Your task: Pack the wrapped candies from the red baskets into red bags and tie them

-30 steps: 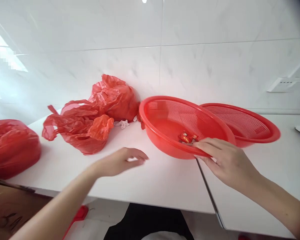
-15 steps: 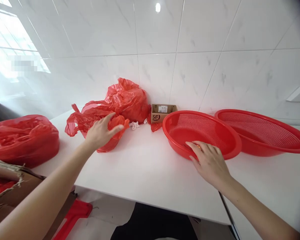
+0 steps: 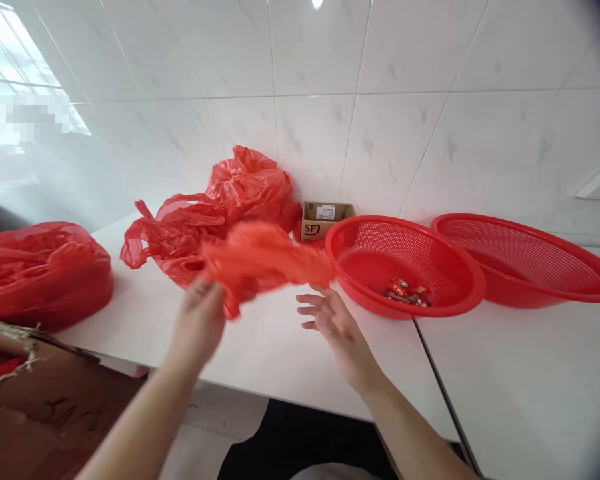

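Observation:
A red plastic bag (image 3: 265, 257), smeared by motion, hangs over the white table. My left hand (image 3: 203, 313) is closed on its left end. My right hand (image 3: 333, 320) is by the bag's right end with fingers apart; whether a fingertip touches the bag I cannot tell. Just right of that hand stands a red perforated plastic basket (image 3: 365, 267), with several small wrapped packets (image 3: 405, 291) lying at its bottom. Behind my left hand lies a crumpled red bag with handles (image 3: 180, 230).
A fuller red bag (image 3: 253, 183) and a small cardboard box (image 3: 316, 230) stand against the tiled wall. Another red basket (image 3: 545, 283) is at right. At left are a large red bag (image 3: 45, 280) and an open carton (image 3: 45, 393). A seam (image 3: 443, 387) crosses the tabletop.
My left hand has taken hold of a red bag and brought it forward and right. My right hand has left the basket and moved left, uncovering the packets.

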Tool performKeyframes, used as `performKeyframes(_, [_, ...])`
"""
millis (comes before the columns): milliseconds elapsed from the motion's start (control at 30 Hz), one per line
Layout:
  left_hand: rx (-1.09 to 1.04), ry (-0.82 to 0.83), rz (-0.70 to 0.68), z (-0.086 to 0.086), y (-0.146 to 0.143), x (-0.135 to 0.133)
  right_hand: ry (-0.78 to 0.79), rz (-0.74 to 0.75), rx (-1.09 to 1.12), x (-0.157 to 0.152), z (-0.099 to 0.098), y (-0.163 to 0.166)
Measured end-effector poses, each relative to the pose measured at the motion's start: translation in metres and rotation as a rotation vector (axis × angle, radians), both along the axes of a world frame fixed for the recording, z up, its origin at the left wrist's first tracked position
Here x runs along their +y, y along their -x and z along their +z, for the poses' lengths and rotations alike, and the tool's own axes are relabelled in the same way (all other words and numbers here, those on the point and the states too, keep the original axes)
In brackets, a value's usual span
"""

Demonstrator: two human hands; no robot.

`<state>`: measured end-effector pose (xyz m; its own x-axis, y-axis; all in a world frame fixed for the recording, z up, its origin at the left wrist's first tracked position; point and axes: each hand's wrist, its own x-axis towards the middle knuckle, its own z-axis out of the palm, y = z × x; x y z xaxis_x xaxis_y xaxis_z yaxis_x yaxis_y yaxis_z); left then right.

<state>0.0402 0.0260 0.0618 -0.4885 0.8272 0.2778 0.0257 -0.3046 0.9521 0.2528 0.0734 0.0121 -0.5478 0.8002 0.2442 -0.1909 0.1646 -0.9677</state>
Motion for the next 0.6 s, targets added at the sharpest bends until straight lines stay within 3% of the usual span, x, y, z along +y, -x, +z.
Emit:
performKeyframes(67, [-0.007, 0.143, -0.107, -0.043, -0.026, -0.02, 0.16, 0.052, 0.151, -0.004, -0.009, 0.002])
performKeyframes(133, [-0.093, 0.261, -0.183, -0.076, -0.04, -0.036, 0.255, -0.008, 0.264, -0.006, -0.016, 0.0])
performKeyframes(233, [-0.277, 0.328, -0.083, -0.099, -0.043, -0.051, 0.38, -0.184, 0.405, -0.007, -0.02, -0.006])
performKeyframes(367, [-0.286, 0.379, 0.069, -0.093, -0.036, -0.06, 0.442, -0.257, 0.518, -0.006, -0.017, -0.015])
performKeyframes(500, [-0.013, 0.3, 0.215, -0.067, -0.034, -0.069, 0.2, -0.344, 0.424, -0.009, -0.01, -0.021])
performKeyframes(600, [0.12, 0.213, 0.169, -0.053, -0.048, -0.072, 0.022, -0.218, 0.266, -0.022, -0.002, -0.016])
